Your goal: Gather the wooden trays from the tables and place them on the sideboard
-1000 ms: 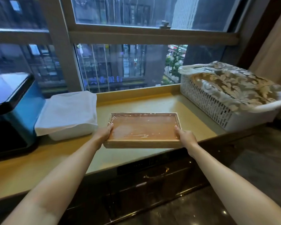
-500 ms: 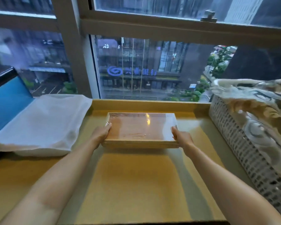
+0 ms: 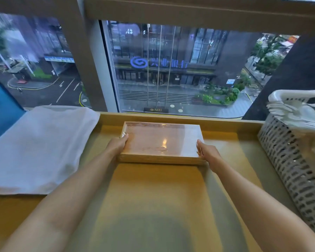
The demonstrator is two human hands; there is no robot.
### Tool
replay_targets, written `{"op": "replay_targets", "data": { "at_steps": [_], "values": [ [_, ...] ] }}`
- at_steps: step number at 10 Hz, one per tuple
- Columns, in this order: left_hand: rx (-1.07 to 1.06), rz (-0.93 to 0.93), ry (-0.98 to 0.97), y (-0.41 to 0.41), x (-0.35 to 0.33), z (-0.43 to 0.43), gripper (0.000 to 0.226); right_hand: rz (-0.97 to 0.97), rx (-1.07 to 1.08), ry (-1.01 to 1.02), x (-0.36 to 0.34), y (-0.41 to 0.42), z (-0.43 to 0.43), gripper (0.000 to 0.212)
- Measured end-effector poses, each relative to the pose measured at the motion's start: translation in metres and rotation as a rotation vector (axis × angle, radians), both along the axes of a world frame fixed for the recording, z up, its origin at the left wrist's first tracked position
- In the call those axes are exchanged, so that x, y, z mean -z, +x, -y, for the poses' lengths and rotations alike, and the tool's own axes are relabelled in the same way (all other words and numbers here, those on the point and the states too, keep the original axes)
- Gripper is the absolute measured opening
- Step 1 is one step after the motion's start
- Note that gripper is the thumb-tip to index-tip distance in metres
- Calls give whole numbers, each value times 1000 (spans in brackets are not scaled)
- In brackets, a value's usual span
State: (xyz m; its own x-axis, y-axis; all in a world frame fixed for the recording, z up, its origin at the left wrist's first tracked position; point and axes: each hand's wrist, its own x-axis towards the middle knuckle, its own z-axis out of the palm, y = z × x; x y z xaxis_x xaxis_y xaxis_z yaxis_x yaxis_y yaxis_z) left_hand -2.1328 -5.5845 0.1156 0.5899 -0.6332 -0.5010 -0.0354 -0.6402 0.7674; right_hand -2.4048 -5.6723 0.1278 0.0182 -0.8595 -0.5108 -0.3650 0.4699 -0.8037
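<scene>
I have the wooden tray (image 3: 160, 141), wrapped in clear film, grasped at both short ends: my left hand (image 3: 116, 145) clasps its left edge, thumb on the rim, and my right hand (image 3: 208, 151) clasps the right edge. The tray sits on the yellow sideboard (image 3: 153, 206), close to the window ledge. A folded white cloth (image 3: 38, 148) lies beyond my left fingers; a white lattice basket (image 3: 295, 160) stands beyond my right fingers.

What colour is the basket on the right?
White, a plastic lattice basket, clearest in the head view.
</scene>
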Motion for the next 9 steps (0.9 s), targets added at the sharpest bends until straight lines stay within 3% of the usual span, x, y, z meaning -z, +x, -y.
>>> {"op": "replay_targets", "data": {
  "at_steps": [4,5,7,9],
  "values": [
    [33,-90,2,20,19,33,48,-93,38,28,12,20,23,38],
    [54,-47,33,22,18,36,52,-85,43,34,11,22,23,35],
    [98,36,100,20,11,40,57,-122,-15,22,5,25,19,50],
    [101,99,54,19,6,32,63,-125,-24,-70,-6,20,6,54]
  ]
}}
